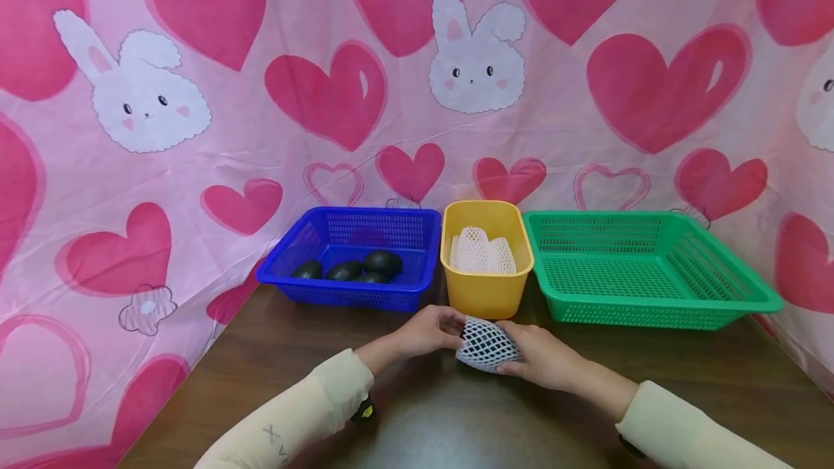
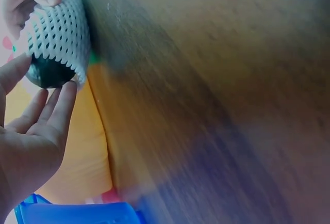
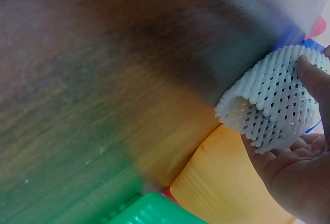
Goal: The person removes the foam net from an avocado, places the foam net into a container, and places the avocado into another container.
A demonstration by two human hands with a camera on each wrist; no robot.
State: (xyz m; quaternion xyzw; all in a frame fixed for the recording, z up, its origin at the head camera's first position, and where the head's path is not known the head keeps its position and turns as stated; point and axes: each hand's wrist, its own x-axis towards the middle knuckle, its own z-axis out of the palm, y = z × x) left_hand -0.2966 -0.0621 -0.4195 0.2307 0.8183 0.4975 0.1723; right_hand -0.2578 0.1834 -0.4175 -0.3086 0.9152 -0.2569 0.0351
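Observation:
A white foam net sleeve (image 1: 487, 346) is held above the table in front of the yellow bin, with a dark avocado (image 2: 50, 74) partly inside it. The avocado's smooth end sticks out of the sleeve's mouth in the left wrist view. My left hand (image 1: 423, 331) has its thumb and fingertips on either side of that bare end. From the other side my right hand (image 1: 547, 359) grips the sleeve, thumb on top and fingers beneath. In the right wrist view the sleeve's other end gapes open, and the avocado is mostly hidden there.
Along the back of the brown table (image 1: 456, 429) stand a blue basket (image 1: 352, 297) with several dark avocados (image 1: 382, 263), a yellow bin (image 1: 489, 295) with several foam net sleeves (image 1: 473, 248), and a green basket (image 1: 638, 313). A pink patterned cloth (image 1: 404, 121) hangs behind them.

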